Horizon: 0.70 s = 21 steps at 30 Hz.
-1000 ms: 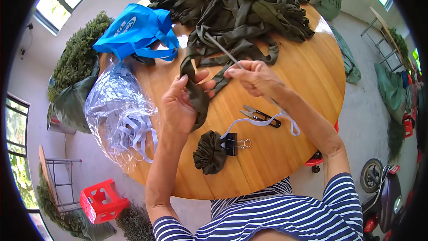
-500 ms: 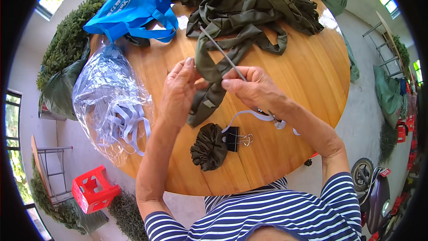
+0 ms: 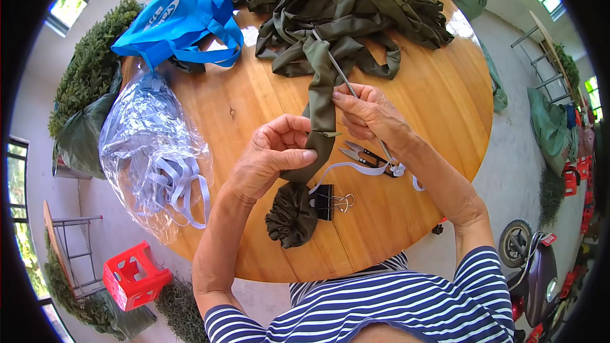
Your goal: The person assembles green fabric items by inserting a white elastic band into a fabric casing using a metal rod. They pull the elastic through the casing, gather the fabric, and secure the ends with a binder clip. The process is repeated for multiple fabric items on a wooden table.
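Observation:
In my left hand [image 3: 272, 152], thumb and fingers pinch an olive-green fabric strip [image 3: 322, 101] that hangs down from the pile. My right hand [image 3: 373, 117] grips a thin metal rod [image 3: 339, 68] slanting along the strip, its upper tip at the fabric's top edge. The rod's lower end meets a knotted bit of white elastic [image 3: 346, 164]. That elastic runs left to a black binder clip [image 3: 324, 203], which touches a gathered olive fabric bunch [image 3: 292, 216]. Thread snips [image 3: 362, 155] lie on the table below my right hand, their blades pointing left.
A pile of olive strips [image 3: 356, 6] covers the far side of the round wooden table [image 3: 445, 108]. At the left lie a blue bag [image 3: 175, 22] and a clear plastic bag [image 3: 143, 114] holding white elastic. A red stool [image 3: 136, 276] and a motorbike [image 3: 540, 279] stand on the floor.
The strip has swung from a slant to nearly upright and moved right. My left hand has shifted down and right, my right hand slightly right with the rod. The snips have come into fuller view.

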Tool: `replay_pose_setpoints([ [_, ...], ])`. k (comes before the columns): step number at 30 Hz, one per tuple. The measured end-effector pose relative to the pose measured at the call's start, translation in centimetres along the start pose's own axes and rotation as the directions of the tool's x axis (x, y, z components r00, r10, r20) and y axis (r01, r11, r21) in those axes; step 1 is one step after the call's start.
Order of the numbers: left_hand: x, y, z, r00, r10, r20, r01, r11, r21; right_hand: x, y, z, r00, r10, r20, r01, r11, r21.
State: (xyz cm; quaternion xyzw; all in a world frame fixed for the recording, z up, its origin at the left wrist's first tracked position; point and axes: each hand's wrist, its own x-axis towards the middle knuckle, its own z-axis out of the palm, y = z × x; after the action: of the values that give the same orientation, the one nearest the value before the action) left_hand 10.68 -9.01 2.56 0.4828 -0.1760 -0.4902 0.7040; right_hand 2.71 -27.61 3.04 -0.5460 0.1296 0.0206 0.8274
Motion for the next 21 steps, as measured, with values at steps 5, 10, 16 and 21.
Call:
replay_pose_setpoints([
  [5,-0.5,0.0,1.3,0.998,0.015,-0.057,-0.008,0.991,0.131,0.2,0.9,-0.2,0.999,0.031,0.014,-0.032,0.998,0.051],
  [10,-1.2,-0.7,2.8,0.984,0.145,-0.100,-0.105,0.938,0.331,0.4,1.3,-0.4,0.993,0.095,0.073,-0.103,0.987,0.120],
  [16,-1.5,-0.9,3.5,0.976,0.205,-0.070,-0.141,0.846,0.514,0.4,1.2,-0.5,0.997,0.068,0.040,-0.071,0.994,0.088],
  [21,-0.6,-1.9,2.3,0.745,0.649,-0.156,-0.287,0.522,0.803,0.3,0.6,-0.4,0.999,-0.024,0.024,0.020,0.991,0.132],
])
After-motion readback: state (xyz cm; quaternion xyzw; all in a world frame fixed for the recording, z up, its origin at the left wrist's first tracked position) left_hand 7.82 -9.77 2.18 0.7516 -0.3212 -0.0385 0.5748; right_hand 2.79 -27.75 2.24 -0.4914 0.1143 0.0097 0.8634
